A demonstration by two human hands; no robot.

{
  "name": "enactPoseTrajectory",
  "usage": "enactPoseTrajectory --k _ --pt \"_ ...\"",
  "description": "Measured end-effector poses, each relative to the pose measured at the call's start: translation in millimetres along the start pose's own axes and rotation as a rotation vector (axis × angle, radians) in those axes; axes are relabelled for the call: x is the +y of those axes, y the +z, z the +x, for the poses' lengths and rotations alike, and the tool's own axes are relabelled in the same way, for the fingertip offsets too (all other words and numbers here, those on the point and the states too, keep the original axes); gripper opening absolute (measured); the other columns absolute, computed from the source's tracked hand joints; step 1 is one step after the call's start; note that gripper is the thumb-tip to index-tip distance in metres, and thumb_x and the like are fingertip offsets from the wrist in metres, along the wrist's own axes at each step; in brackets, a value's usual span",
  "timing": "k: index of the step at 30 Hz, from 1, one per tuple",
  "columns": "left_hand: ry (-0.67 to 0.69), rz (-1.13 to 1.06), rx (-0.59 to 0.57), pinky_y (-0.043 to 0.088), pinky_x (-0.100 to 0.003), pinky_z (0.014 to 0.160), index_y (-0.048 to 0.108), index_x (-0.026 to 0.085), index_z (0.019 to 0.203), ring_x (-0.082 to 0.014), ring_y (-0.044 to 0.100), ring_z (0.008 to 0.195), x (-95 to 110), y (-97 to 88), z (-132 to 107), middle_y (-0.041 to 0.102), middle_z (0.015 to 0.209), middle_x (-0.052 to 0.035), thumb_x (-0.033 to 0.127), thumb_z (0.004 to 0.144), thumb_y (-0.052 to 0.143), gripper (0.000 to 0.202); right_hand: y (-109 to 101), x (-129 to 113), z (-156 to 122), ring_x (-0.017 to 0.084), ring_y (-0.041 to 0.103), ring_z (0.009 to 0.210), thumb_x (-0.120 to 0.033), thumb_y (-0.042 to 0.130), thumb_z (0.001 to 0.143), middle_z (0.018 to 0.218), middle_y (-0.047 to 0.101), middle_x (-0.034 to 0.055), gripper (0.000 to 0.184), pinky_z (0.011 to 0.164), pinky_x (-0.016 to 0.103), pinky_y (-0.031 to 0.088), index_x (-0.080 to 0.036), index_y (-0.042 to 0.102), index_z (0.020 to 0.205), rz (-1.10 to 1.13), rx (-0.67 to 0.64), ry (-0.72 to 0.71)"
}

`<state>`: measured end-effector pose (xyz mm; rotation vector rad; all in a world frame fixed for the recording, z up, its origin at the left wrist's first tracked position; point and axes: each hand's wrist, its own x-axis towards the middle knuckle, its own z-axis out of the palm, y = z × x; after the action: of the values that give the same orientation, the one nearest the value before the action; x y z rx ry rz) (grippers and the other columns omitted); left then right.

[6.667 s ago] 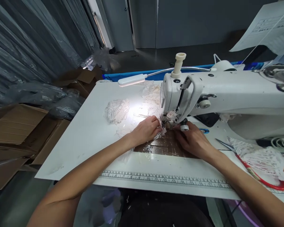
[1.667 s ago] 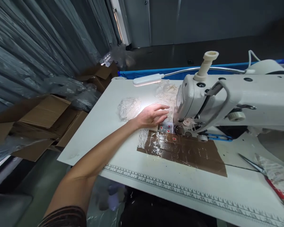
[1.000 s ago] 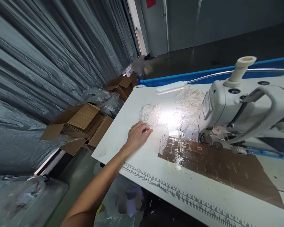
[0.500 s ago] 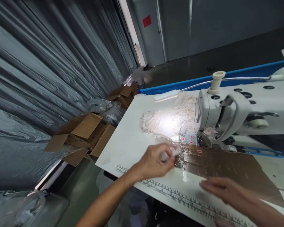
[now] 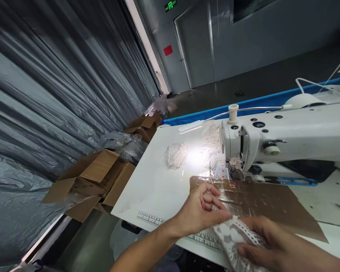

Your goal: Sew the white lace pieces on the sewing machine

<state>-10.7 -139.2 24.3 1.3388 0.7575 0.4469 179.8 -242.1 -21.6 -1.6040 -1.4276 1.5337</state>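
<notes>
White lace trim (image 5: 234, 240) stretches between my two hands at the table's front edge. My left hand (image 5: 205, 209) pinches its upper end between thumb and fingers. Lower right, my right hand (image 5: 268, 240) is closed on the same lace, thumb on top. Beneath and beyond them lies a shiny brown sheet (image 5: 272, 200), taped to the table in front of the sewing machine (image 5: 294, 128). A bundle of pale lace (image 5: 176, 155) rests on the tabletop, with more lace (image 5: 212, 141) heaped beside the machine head.
Blue-handled snips (image 5: 297, 181) lie under the machine arm. A white lamp (image 5: 190, 127) on a flexible neck lights the table (image 5: 141, 177), which has a printed ruler (image 5: 204, 242) along its front edge. Open cardboard boxes (image 5: 99, 170) stand left of it, near a grey curtain (image 5: 59, 75).
My left hand has moved down and right from the machine's needle area. My right hand, flat above the table before, now grips the lace. The view has shifted slightly.
</notes>
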Motion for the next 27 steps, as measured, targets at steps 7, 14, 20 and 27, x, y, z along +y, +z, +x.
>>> enactPoseTrajectory --k 7,14,20,27 --pt "0.242 0.532 0.257 0.046 -0.02 0.057 0.049 0.018 0.112 -0.0111 0.059 0.065 -12 -40.8 22 0.063 0.08 -0.0006 0.036 0.087 0.062 0.033 -44 -22 40 0.021 0.062 0.076 -0.05 0.055 0.086 0.086 0.068 0.0061 0.037 0.062 0.027 0.045 -0.02 0.067 0.104 -0.304 0.115 -0.198" --pt "0.627 1.389 0.154 0.054 -0.035 0.072 0.057 0.017 0.111 -0.021 0.063 0.091 -6 -64.8 51 0.063 0.107 -0.0091 0.024 0.095 0.05 0.02 -58 -17 48 0.023 0.061 0.068 -0.044 0.051 0.088 0.075 0.067 0.0067 0.028 0.054 0.028 0.034 -0.022 0.067 0.09 -0.662 0.598 -0.041" --pt "1.037 1.271 -0.224 0.054 -0.029 0.073 0.065 0.015 0.1 -0.0148 0.064 0.087 -4 -31.2 91 0.068 0.098 -0.0067 0.018 0.096 0.05 0.016 -70 -7 44 0.021 0.062 0.077 -0.03 0.048 0.089 0.096 0.068 0.0046 0.022 0.055 0.027 0.033 -0.023 0.069 0.092 -0.707 0.771 -0.091" --pt "1.144 1.467 -0.294 0.052 -0.029 0.063 0.065 0.015 0.094 -0.0173 0.063 0.082 -14 -8.4 116 0.066 0.094 -0.0068 0.022 0.097 0.046 0.02 -67 -4 43 0.022 0.062 0.081 -0.026 0.045 0.091 0.101 0.066 0.0049 0.027 0.056 0.028 0.036 -0.025 0.069 0.103 -0.732 0.757 -0.139"
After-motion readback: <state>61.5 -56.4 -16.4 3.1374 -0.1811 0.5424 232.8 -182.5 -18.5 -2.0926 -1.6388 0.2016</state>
